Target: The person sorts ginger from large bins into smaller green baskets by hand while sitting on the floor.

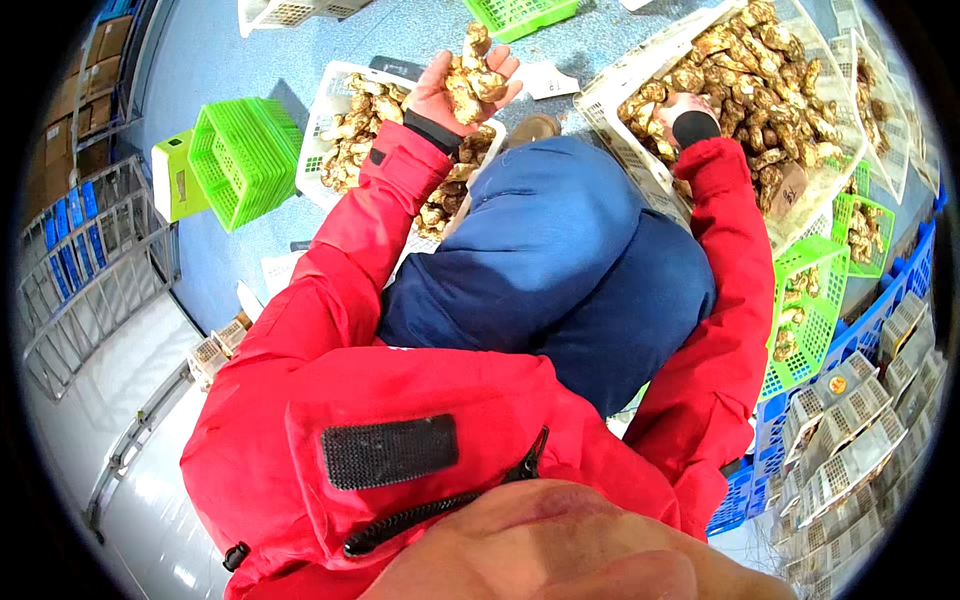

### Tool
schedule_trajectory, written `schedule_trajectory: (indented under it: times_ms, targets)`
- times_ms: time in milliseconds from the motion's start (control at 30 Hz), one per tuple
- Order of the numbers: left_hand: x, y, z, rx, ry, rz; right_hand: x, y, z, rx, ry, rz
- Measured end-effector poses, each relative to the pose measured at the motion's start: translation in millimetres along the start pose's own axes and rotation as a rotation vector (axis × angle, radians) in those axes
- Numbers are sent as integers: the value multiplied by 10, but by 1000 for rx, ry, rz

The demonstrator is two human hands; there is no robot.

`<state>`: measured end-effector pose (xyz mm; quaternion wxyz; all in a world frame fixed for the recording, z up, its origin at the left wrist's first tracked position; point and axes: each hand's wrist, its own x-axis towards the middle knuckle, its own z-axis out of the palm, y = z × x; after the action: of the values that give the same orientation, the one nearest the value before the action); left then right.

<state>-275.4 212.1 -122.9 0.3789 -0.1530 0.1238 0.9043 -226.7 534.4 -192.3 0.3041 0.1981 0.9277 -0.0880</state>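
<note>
My left hand (442,90), palm up, holds several brown-and-cream mushrooms (474,79) above the far edge of a white plastic basket (311,161). More such mushrooms (346,150) lie in that basket, partly hidden by my red sleeve. On the right, my right hand (679,114) reaches into a large white crate (600,97) heaped with mushrooms (757,90). Its fingers are down among the mushrooms at the crate's left side, so whether they grip one cannot be seen. A brown tag (787,191) lies on the heap.
Nested green baskets (244,161) stand at the left beside a yellow-green box (178,176). Green baskets with a few mushrooms (806,322) are at the right, near blue crates (772,442) and stacked pale baskets (847,450). A written paper card (547,79) lies between the containers.
</note>
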Motion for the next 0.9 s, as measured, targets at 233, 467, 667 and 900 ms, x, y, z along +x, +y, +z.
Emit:
schedule_trajectory:
  times_ms: [233,467,667,900]
  targets:
    - [-39,120,-335,16,131,1,-236,66,-17,221,152,-49]
    - [-718,533,-833,129,85,109,-418,467,130,436,310,6]
    - [-635,613,-554,156,243,198,-899,782,92,1417,223,-14]
    - [-142,165,155,189,9,-37,-1371,714,-181,1941,101,-4]
